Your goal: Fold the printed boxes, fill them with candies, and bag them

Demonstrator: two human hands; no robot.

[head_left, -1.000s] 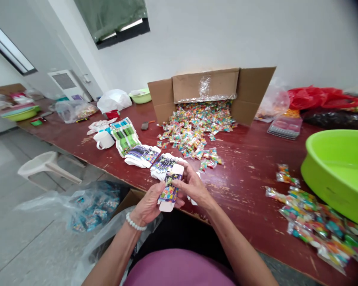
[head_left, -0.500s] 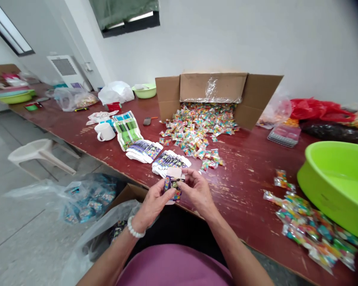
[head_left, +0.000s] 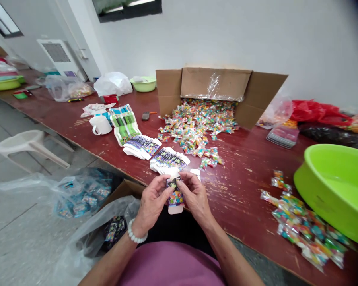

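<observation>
Both hands hold one small printed paper box (head_left: 174,195) upright over the near edge of the red-brown table (head_left: 244,174). My left hand (head_left: 151,203), with a white bead bracelet on its wrist, grips the box's left side. My right hand (head_left: 194,197) pinches its right side and top. Just beyond the hands lie fanned stacks of flat, unfolded boxes (head_left: 168,160), and more of them (head_left: 141,146) to the left. A heap of small colourful candy packets (head_left: 197,125) spills from a cardboard carton (head_left: 220,85) lying on its side.
A lime-green basin (head_left: 334,186) stands at the right, with loose candy packets (head_left: 304,228) in front of it. A white mug (head_left: 100,124), a phone (head_left: 145,116) and plastic bags sit further left. On the floor are a white stool (head_left: 26,145), bags and a cardboard box (head_left: 123,190).
The hands have turned and folded the small box; it now stands upright, held closer to my body. The view has shifted slightly to the left and down.
</observation>
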